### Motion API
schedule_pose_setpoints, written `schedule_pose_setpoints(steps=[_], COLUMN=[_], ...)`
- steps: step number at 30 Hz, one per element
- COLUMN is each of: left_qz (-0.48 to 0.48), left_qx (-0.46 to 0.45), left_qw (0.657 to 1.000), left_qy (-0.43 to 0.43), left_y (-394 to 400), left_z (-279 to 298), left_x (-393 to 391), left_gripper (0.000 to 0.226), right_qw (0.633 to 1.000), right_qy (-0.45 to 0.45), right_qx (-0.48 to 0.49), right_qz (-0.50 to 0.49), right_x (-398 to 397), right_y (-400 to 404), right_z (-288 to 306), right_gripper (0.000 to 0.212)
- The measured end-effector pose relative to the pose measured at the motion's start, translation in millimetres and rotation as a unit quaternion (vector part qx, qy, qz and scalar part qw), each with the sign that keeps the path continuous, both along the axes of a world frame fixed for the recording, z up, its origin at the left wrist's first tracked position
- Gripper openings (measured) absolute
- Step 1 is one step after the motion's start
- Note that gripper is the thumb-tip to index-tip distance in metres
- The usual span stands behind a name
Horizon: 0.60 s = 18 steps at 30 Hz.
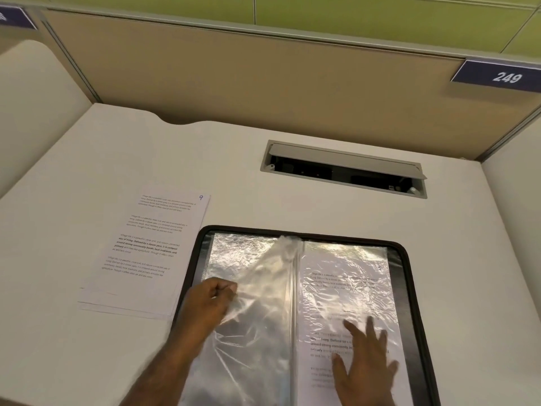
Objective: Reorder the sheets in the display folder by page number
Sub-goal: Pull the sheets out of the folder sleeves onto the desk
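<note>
Two bare forearms reach into view from the lower edge, no sleeves, cuffs, watches or bands visible on either. The left hand [212,300] shows no ring on the knuckles that can be seen; its outline is softened by blur. The right hand [364,367] is likewise ungloved, its fingers unadorned, with no jewellery or markings discernible.

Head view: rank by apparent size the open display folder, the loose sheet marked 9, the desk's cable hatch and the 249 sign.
1. Display folder, partly cut off by the frame
2. Loose sheet
3. Cable hatch
4. 249 sign, though farthest from the camera
</note>
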State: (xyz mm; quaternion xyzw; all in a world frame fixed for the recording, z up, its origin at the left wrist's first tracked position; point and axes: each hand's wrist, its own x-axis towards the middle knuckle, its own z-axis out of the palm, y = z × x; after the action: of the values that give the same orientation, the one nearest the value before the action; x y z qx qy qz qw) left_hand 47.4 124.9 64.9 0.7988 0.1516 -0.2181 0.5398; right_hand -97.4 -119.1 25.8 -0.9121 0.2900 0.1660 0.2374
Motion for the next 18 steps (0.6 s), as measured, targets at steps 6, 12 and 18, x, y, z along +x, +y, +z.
schedule_pose_setpoints(steps=[6,12,18], left_qz=[0.062,0.032,0.014], left_qx=[0.077,0.156,0.234], left_qw=[0.995,0.987,0.969], left_qy=[-0.001,0.004,-0.081], left_y=[46.2,57.8,44.9], left_z=[-28.9,-55.8,-57.6], left_x=[9.3,11.8,16.2], left_gripper=[0.014,0.013,0.018], right_qw=[0.986,0.979,0.964], right_qy=[0.13,-0.012,-0.105], right_qx=[-0.033,0.076,0.139], right_qz=[-0.095,-0.188,-0.2], right_x=[-13.5,-29.6,-29.7], right_y=[-17.5,-17.0,-23.1], right_z=[-22.9,-40.2,-27.9], right_gripper=[0.102,0.127,0.135])
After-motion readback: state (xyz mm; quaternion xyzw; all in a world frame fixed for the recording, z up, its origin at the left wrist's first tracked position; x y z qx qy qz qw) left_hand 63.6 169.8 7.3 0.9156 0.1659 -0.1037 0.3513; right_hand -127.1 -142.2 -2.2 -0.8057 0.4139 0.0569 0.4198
